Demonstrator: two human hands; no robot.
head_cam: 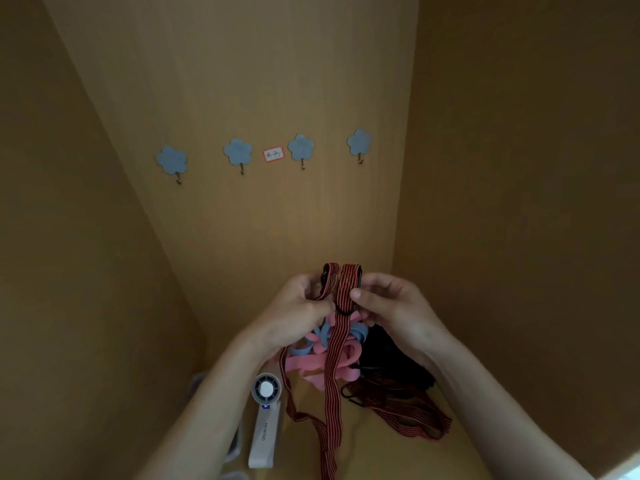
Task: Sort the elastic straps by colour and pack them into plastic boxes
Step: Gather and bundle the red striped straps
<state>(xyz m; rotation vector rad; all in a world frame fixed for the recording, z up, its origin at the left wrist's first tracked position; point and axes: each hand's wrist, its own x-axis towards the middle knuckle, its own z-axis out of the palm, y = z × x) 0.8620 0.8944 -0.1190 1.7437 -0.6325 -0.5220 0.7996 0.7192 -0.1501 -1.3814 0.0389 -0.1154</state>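
Note:
Both hands hold a red-and-black striped elastic strap (pixel 333 358) up over the shelf. My left hand (pixel 294 311) pinches its left fold near a black buckle. My right hand (pixel 391 306) grips the right fold. The strap's two loops stick up above my fingers and its tails hang down to the wood. Beneath it lies a heap of pink straps (pixel 311 365) and light blue straps (pixel 358 332). More red-and-black striped straps (pixel 405 407) lie to the right, next to a pile of black straps (pixel 388 355).
A white handheld fan (pixel 265 424) lies at the lower left. The corner of a clear plastic box (pixel 235 445) shows under my left forearm. Several blue flower-shaped hooks (pixel 237 152) and a small label (pixel 273 154) are on the back wall. Wooden walls close in both sides.

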